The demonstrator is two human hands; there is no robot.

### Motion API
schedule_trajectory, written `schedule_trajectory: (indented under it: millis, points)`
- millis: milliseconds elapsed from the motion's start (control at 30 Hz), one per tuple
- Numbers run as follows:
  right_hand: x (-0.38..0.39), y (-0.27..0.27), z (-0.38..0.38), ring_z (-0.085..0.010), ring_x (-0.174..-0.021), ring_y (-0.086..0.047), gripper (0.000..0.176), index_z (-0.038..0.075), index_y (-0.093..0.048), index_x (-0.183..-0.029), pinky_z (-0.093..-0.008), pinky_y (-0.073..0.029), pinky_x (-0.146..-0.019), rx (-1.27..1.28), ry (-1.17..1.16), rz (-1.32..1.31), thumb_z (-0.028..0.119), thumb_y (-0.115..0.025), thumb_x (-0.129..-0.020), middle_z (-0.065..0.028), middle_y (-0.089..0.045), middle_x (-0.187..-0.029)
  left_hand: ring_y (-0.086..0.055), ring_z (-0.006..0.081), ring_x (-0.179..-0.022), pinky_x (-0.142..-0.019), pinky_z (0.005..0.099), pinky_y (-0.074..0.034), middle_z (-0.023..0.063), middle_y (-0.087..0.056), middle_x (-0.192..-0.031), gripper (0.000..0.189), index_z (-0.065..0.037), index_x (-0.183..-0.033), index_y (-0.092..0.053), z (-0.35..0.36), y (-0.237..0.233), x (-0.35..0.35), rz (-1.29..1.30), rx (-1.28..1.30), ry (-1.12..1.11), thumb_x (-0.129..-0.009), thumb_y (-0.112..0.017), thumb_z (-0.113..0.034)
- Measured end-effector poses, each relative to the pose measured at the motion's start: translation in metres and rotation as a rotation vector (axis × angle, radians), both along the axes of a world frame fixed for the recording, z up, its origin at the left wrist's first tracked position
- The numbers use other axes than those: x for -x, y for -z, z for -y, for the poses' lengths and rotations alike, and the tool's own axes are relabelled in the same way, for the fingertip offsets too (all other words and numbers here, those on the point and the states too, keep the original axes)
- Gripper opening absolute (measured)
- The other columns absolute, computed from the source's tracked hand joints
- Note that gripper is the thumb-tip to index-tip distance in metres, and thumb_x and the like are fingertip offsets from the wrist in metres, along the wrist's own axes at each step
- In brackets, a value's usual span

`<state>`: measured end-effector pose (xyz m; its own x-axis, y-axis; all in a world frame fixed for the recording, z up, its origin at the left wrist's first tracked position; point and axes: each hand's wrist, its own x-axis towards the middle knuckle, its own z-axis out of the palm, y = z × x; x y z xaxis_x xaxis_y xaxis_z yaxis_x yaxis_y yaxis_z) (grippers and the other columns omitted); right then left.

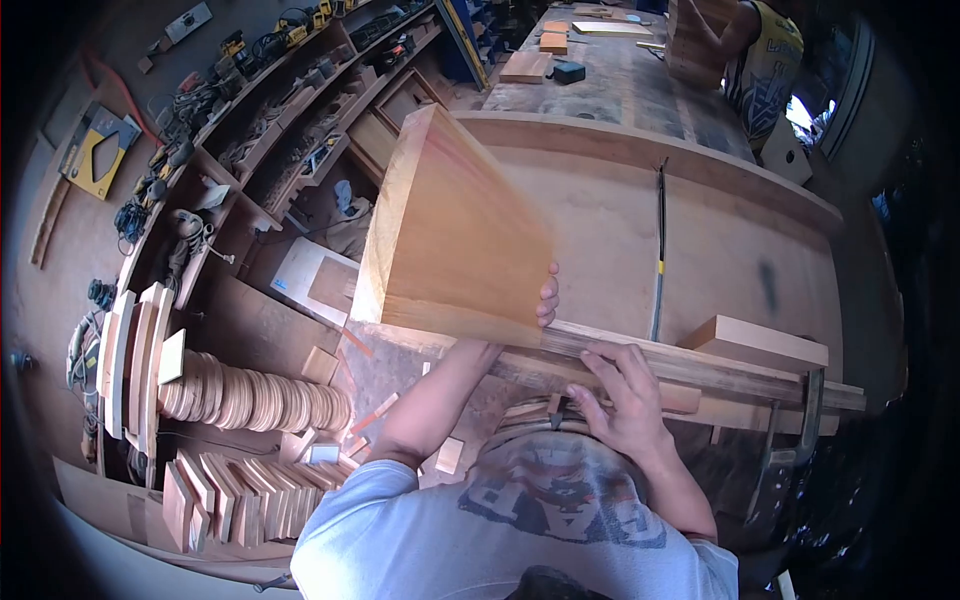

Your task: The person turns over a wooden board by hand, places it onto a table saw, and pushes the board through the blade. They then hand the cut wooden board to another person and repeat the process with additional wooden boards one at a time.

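Note:
A thick wooden board (460, 235) stands tilted up in front of me, its pale end face toward the left. My left hand (548, 296) grips it: the fingertips curl round its right edge, while the palm and thumb are hidden behind the wood. My right hand (628, 392) is empty, thumb and fingers apart, close against the long wooden strip (690, 370) at the near side of the bench. Further right along that strip lies a short wooden block (755, 340), beside a metal clamp (812, 410).
A dark rod with a yellow band (660, 266) crosses the plywood bench top (590, 210). Stacked round wood discs (250, 395) and leaning wood pieces (250, 500) are at the left, below tool shelves (290, 130). Another person (765, 60) handles wood at the far table (620, 75).

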<state>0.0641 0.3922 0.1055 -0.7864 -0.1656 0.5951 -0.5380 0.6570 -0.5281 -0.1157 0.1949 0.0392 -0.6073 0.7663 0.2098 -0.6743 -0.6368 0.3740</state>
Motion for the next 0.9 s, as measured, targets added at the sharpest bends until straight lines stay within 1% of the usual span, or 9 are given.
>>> schedule_trajectory:
  millis: [300,367,400,467,500,667,700,800,900]
  points:
    - [0.006,-0.01,-0.007,-0.0374,-0.1,-0.067,0.05,-0.004,-0.066,-0.121,-0.0445,-0.056,-0.083,0.077,-0.064,-0.042,0.015,-0.086,-0.08,-0.0196,-0.066,-0.117,-0.06,0.022,-0.073,-0.064,0.0334,-0.052,0.0112,-0.062,-0.093,0.064,0.001,-0.128,-0.056,0.0,-0.01,0.008,-0.057,0.25,-0.158,-0.103,-0.048,-0.058]
    - [0.003,-0.017,-0.017,-0.0364,-0.102,-0.068,0.055,-0.005,-0.064,-0.126,-0.0433,-0.056,-0.086,0.136,-0.053,-0.021,0.02,-0.087,-0.081,-0.0206,-0.066,-0.12,-0.061,0.0217,-0.073,-0.064,0.0333,-0.052,0.0117,-0.063,-0.094,0.058,-0.001,-0.127,-0.057,0.018,-0.004,0.024,-0.108,0.497,-0.277,-0.103,-0.053,-0.053]
    - [0.0,-0.021,-0.024,-0.0358,-0.103,-0.069,0.058,-0.005,-0.064,-0.128,-0.0426,-0.057,-0.087,0.194,-0.04,0.008,0.023,-0.087,-0.082,-0.0211,-0.067,-0.121,-0.071,0.0282,-0.092,-0.076,0.039,-0.059,0.015,-0.07,-0.106,0.064,-0.002,-0.136,-0.057,0.033,0.035,0.051,-0.109,0.135,-0.077,-0.104,-0.053,-0.058]
    - [-0.009,-0.029,-0.041,-0.0344,-0.103,-0.07,0.063,-0.006,-0.063,-0.131,-0.0414,-0.057,-0.089,0.282,0.004,0.053,0.028,-0.087,-0.084,-0.022,-0.067,-0.122,-0.068,0.0294,-0.118,-0.1,0.0402,-0.056,0.0192,-0.066,-0.133,0.082,0.003,-0.15,-0.047,0.013,-0.037,0.027,-0.036,0.749,-0.629,-0.107,-0.04,-0.067]
    - [-0.012,-0.034,-0.051,-0.0337,-0.103,-0.071,0.065,-0.006,-0.062,-0.133,-0.0407,-0.057,-0.09,0.308,0.029,0.059,0.03,-0.086,-0.084,-0.0225,-0.068,-0.123,-0.065,0.0293,-0.125,-0.107,0.0402,-0.053,0.0202,-0.064,-0.139,0.087,0.006,-0.152,-0.045,0.004,-0.051,0.025,-0.168,0.973,-0.778,-0.107,-0.037,-0.068]
    - [-0.027,-0.038,-0.104,-0.0258,-0.095,-0.073,0.059,-0.006,-0.062,-0.135,-0.0359,-0.058,-0.088,0.346,0.297,-0.083,0.028,-0.082,-0.09,-0.0211,-0.07,-0.123,-0.065,0.024,-0.116,-0.103,0.0352,-0.051,0.0223,-0.067,-0.13,0.088,0.016,-0.138,-0.055,0.002,-0.03,0.043,-0.485,1.294,-0.763,-0.107,-0.045,-0.066]
    - [-0.031,-0.036,-0.115,-0.0245,-0.095,-0.073,0.056,-0.006,-0.063,-0.134,-0.0355,-0.057,-0.088,0.356,0.356,-0.101,0.026,-0.08,-0.092,-0.0204,-0.071,-0.122,-0.065,0.022,-0.108,-0.097,0.0334,-0.051,0.0225,-0.07,-0.118,0.088,0.017,-0.127,-0.062,-0.008,-0.021,0.045,-0.511,1.333,-0.806,-0.106,-0.047,-0.067]
    - [-0.044,-0.019,-0.145,-0.0214,-0.094,-0.073,0.045,-0.006,-0.064,-0.133,-0.0346,-0.057,-0.088,0.404,0.516,-0.14,0.017,-0.075,-0.097,-0.0186,-0.073,-0.119,-0.066,0.022,-0.101,-0.094,0.0354,-0.052,0.0208,-0.073,-0.106,0.085,0.015,-0.116,-0.067,-0.019,-0.006,0.059,-0.62,1.536,-0.643,-0.106,-0.048,-0.067]
    - [-0.051,-0.001,-0.162,-0.0202,-0.094,-0.072,0.033,-0.008,-0.066,-0.128,-0.0331,-0.056,-0.088,0.491,0.634,-0.142,0.009,-0.069,-0.1,-0.018,-0.074,-0.113,-0.067,0.0236,-0.093,-0.09,0.0378,-0.052,0.0209,-0.073,-0.096,0.086,0.014,-0.108,-0.069,-0.039,-0.016,0.068,-0.664,1.56,-0.584,-0.105,-0.048,-0.069]
